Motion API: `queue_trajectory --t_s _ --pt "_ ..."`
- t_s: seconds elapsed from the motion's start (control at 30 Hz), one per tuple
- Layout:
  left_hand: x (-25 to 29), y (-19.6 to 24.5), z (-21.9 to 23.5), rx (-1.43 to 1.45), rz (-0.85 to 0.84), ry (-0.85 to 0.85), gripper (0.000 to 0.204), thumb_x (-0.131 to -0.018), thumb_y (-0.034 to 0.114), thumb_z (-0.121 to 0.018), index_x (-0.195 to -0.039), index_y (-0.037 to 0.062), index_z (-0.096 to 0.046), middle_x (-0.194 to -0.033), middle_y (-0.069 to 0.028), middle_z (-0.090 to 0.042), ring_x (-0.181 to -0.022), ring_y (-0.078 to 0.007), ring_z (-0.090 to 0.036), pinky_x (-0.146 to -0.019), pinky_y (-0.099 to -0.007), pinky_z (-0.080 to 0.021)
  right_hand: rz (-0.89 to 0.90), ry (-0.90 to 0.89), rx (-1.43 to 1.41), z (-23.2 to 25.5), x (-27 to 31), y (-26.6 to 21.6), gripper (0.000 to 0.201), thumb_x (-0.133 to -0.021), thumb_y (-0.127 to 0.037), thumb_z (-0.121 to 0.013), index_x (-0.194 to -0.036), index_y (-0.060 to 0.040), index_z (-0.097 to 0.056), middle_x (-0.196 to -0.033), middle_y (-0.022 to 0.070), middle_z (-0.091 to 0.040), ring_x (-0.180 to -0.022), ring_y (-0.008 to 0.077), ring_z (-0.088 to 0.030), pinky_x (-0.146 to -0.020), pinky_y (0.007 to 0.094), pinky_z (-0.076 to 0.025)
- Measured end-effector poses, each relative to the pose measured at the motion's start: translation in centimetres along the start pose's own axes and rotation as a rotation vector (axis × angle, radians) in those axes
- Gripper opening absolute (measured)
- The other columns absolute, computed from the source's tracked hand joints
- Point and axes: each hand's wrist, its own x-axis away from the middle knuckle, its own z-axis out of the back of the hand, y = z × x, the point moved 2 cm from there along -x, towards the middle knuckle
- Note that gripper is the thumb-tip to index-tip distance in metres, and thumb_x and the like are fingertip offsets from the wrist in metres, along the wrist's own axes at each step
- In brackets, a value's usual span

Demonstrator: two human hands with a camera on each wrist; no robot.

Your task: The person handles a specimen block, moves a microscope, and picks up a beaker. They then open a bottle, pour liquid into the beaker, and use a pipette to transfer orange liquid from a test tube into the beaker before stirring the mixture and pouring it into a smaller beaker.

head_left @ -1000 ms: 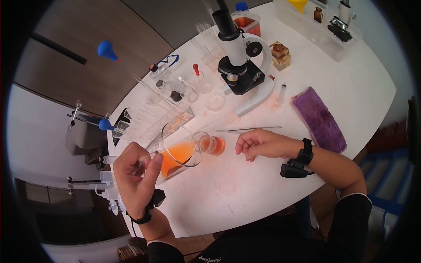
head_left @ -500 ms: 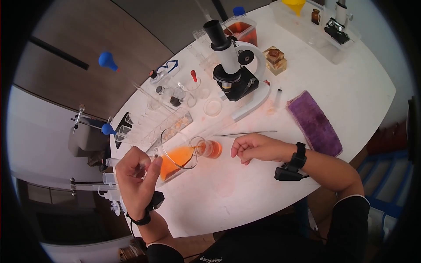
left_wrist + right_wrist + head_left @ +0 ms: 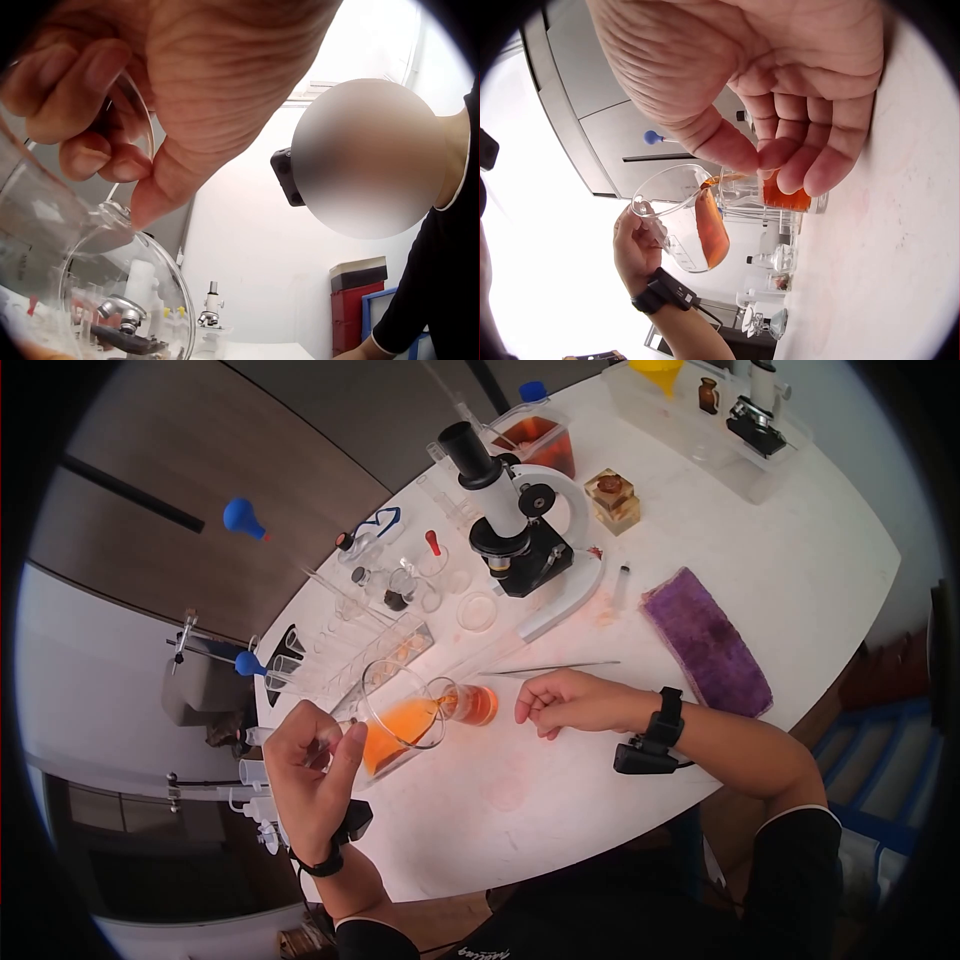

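Observation:
My left hand [image 3: 315, 780] grips the handle of a clear glass measuring jug [image 3: 676, 225] and holds it tilted above the table. Orange liquid [image 3: 397, 735] lies along its low side and runs over the lip in a thin stream [image 3: 724, 179]. The stream enters a small glass beaker [image 3: 475, 705], which stands upright with orange-red liquid in it. Just right of that beaker, my right hand [image 3: 580, 702] rests by the tabletop with loosely curled fingers [image 3: 832, 161] and holds nothing. In the left wrist view, the jug's round rim [image 3: 184, 292] shows below the thumb.
Tweezers [image 3: 550, 667] lie behind my right hand. A microscope [image 3: 520, 530] stands beyond, with a purple slab [image 3: 708, 640] to the right. A test tube rack [image 3: 410, 640] and several glass bottles [image 3: 370, 578] crowd the left back. A tub of red liquid [image 3: 540, 445] sits at the rear.
The head view has shifted, so objects on the table appear further left. The jug stays tilted over the beaker, and the pouring stream shows more clearly. My right hand is slightly closer to the beaker.

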Motion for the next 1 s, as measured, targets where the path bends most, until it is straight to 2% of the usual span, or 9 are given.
queue_trajectory --t_s 0.13,0.23,0.33,0.63,0.83,1.0 --pt "0.18 0.42 -0.01 -0.016 -0.001 -0.018 0.030 -0.086 0.009 -0.070 -0.070 0.0078 -0.045 -0.063 0.0078 -0.040 -0.057 0.0003 -0.030 -0.051 -0.0196 -0.021 0.009 0.004 0.028 0.03 -0.06 0.05 0.020 -0.088 -0.008 -0.055 -0.104 0.0024 -0.060 -0.082 0.0016 -0.059 -0.077 0.0083 -0.059 -0.074 0.0248 -0.052" --pt "0.19 -0.01 0.09 -0.069 -0.068 -0.018 0.031 -0.086 0.009 -0.070 -0.070 0.0080 -0.044 -0.064 0.0081 -0.039 -0.058 0.0004 -0.030 -0.052 -0.0197 -0.021 0.016 -0.005 0.031 -0.01 -0.08 0.12 0.020 -0.088 -0.008 -0.055 -0.104 0.0027 -0.060 -0.081 0.0011 -0.058 -0.076 0.0082 -0.059 -0.074 0.0249 -0.052" --pt "0.21 0.57 -0.05 -0.031 -0.016 0.000 0.033 -0.083 0.010 -0.073 -0.068 0.0062 -0.044 -0.061 0.0050 -0.041 -0.056 -0.0015 -0.031 -0.050 -0.0199 -0.022 0.030 -0.015 0.038 0.07 -0.09 0.19 0.021 -0.088 -0.009 -0.055 -0.104 0.0028 -0.060 -0.080 0.0009 -0.057 -0.075 0.0085 -0.059 -0.074 0.0250 -0.052" --pt "0.14 0.80 -0.46 -0.008 -0.022 0.006 0.033 -0.083 0.008 -0.072 -0.067 0.0063 -0.043 -0.061 0.0052 -0.042 -0.056 -0.0011 -0.032 -0.050 -0.0197 -0.023 0.026 -0.002 0.082 -0.09 0.03 -0.05 0.021 -0.087 -0.008 -0.055 -0.104 0.0026 -0.060 -0.079 0.0006 -0.057 -0.075 0.0092 -0.059 -0.074 0.0249 -0.052" --pt "0.07 0.64 -0.64 -0.012 -0.021 0.001 0.034 -0.084 0.009 -0.072 -0.067 0.0064 -0.043 -0.061 0.0053 -0.041 -0.056 -0.0011 -0.032 -0.050 -0.0201 -0.023 0.034 -0.006 0.059 0.01 -0.09 0.31 0.021 -0.087 -0.009 -0.055 -0.104 0.0017 -0.061 -0.082 0.0029 -0.061 -0.075 0.0098 -0.060 -0.071 0.0246 -0.051" --pt "-0.12 0.42 -0.55 -0.030 -0.042 0.001 0.034 -0.084 0.010 -0.073 -0.067 0.0064 -0.043 -0.061 0.0055 -0.042 -0.056 -0.0010 -0.031 -0.050 -0.0201 -0.022 0.024 0.000 0.057 -0.11 -0.01 0.09 0.020 -0.087 -0.008 -0.056 -0.103 0.0024 -0.060 -0.079 0.0002 -0.057 -0.074 0.0080 -0.057 -0.073 0.0245 -0.052"
